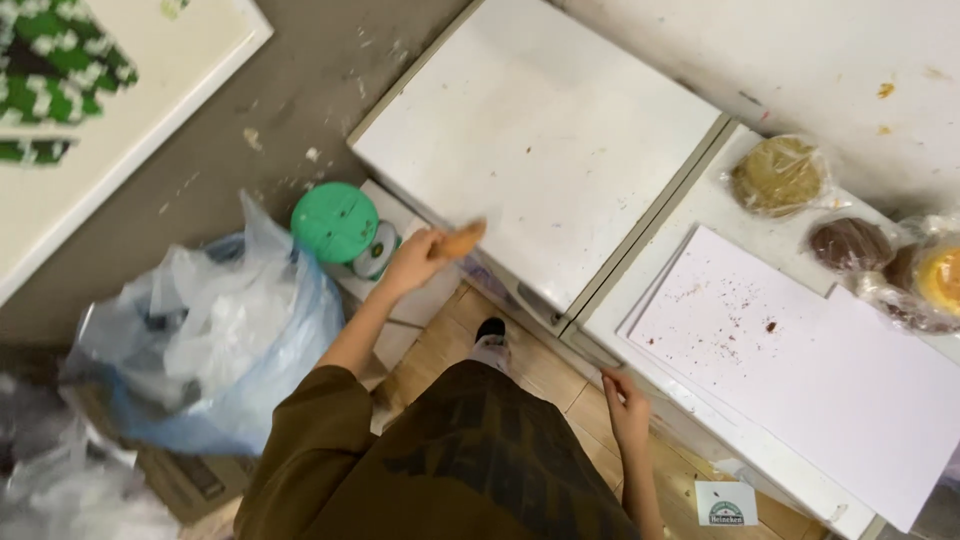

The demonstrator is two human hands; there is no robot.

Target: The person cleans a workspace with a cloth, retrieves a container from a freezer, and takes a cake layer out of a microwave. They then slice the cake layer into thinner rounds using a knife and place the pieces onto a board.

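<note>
My left hand (415, 262) is stretched out over the near corner of a white cabinet top (540, 130) and grips a small orange-brown piece (460, 240), blurred by motion. My right hand (628, 405) rests against the front edge of a white counter (700, 210), fingers curled, with nothing seen in it. A large white board (800, 360) dotted with dark crumbs lies on that counter just beyond the right hand.
A blue-white plastic bag (210, 340) stuffed with waste stands at the left, beside a green round lid (334, 222). Several wrapped round cakes, green (777, 175), brown (850, 243) and yellow (940, 278), sit at the counter's far right. A small card (725, 503) lies on the wooden floor.
</note>
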